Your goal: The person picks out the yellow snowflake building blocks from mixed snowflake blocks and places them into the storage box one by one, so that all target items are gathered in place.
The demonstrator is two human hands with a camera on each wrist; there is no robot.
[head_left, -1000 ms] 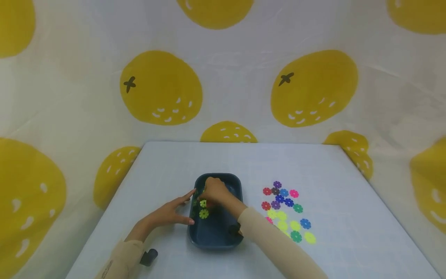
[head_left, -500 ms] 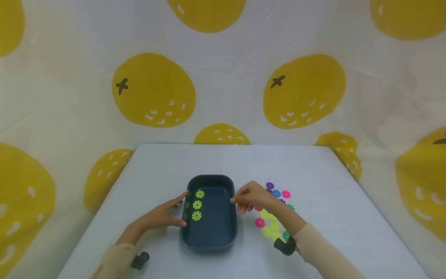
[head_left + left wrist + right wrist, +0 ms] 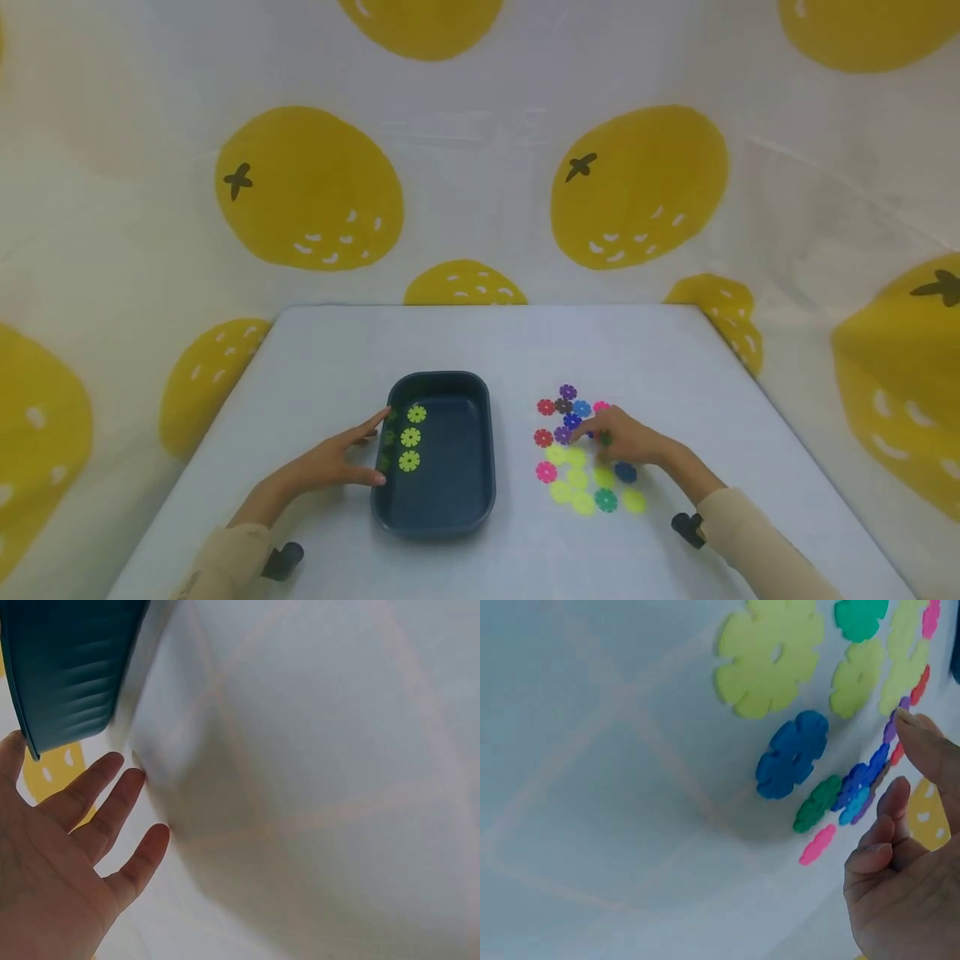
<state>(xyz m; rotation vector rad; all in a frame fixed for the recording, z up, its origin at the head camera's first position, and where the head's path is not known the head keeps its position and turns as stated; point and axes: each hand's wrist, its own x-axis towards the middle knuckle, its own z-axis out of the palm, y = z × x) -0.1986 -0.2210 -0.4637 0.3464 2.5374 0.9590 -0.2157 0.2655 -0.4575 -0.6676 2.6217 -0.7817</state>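
Observation:
A dark blue tray (image 3: 457, 475) rests on the table, with three yellow-green flower-shaped discs (image 3: 406, 438) lined up along its left side. My left hand (image 3: 330, 467) is at the tray's left rim, fingers spread and extended; the left wrist view shows a fingertip right at the rim. My right hand (image 3: 630, 437) is over the loose discs at the right, its fingertips close to a purple disc (image 3: 562, 436). In the right wrist view, nothing shows between its thumb and fingers, and some fingers are bent. It covers part of the pile.
Loose yellow-green discs (image 3: 577, 477) lie at the near side of the pile. Red (image 3: 543, 438), pink (image 3: 547, 472), green (image 3: 606, 501) and blue (image 3: 780, 757) ones are around them. A white cloth covers the table (image 3: 360, 333); a fruit-print curtain (image 3: 480, 167) hangs behind it.
My right hand has left the tray and moved right to the loose discs. Three yellow-green discs show in a row in the tray. My left hand keeps its place at the rim.

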